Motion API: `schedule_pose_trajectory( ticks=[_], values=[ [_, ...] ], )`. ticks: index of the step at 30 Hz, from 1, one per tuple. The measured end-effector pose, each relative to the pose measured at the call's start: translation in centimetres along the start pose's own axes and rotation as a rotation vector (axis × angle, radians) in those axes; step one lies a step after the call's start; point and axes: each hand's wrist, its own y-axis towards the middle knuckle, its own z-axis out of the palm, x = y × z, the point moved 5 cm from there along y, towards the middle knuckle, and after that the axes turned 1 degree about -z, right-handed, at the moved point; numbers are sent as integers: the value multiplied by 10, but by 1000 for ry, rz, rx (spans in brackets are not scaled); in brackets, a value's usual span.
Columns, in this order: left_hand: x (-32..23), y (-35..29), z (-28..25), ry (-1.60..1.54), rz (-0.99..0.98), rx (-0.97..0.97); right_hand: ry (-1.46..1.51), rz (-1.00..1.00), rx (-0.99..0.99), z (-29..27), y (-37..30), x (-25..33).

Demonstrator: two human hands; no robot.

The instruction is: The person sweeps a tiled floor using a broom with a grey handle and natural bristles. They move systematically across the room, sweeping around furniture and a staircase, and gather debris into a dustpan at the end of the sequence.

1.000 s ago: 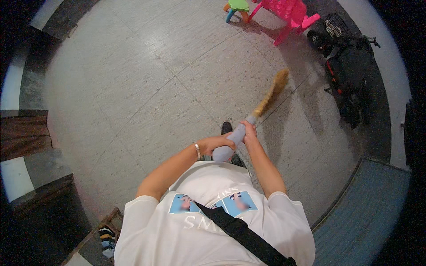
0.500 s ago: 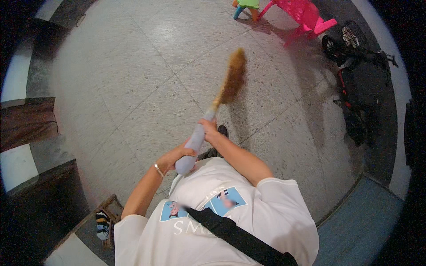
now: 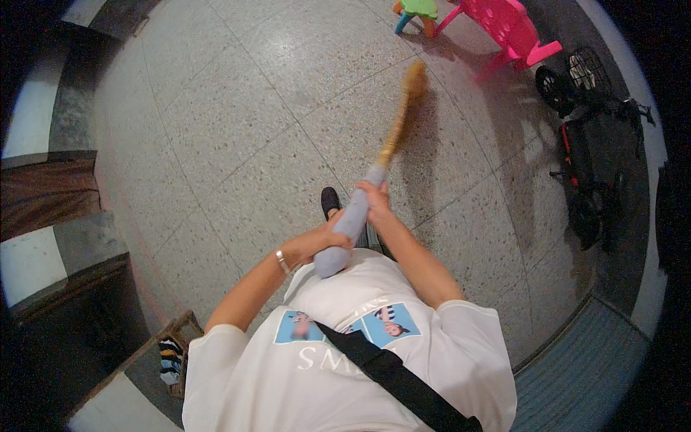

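Note:
A broom slants up and away from my body, its thick pale grey handle in front of my waist. My left hand is closed round the lower part of the handle, near its rounded end. Further up, my right hand wraps round the handle close to where the yellow-brown straw starts. The straw head, smeared by motion, reaches out over the speckled floor ahead and to the right; whether its tip touches the floor I cannot tell. One dark shoe shows left of the handle.
A pink plastic chair and a small green-topped stool stand at the far right. A black two-wheeler with a basket is along the right wall. A wooden rack holding striped items sits at lower left.
The broom and both my hands have shifted to the right in view. My left shoe has come forward into sight, and the right shoe is now hidden.

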Motion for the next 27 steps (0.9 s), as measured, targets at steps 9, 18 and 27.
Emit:
schedule_pose_trajectory(
  ticks=[9, 18, 27],
  values=[
    [-29, 57, -30, -170, -131, 310, 88, 110, -300, -35, 56, 6],
    [-30, -66, -142, -168, 13, -129, -95, 199, 107, 188, 14, -69],
    [-87, -57, -130, -86, 128, -180, -44, 97, 265, 230, 19, 8]
  ],
)
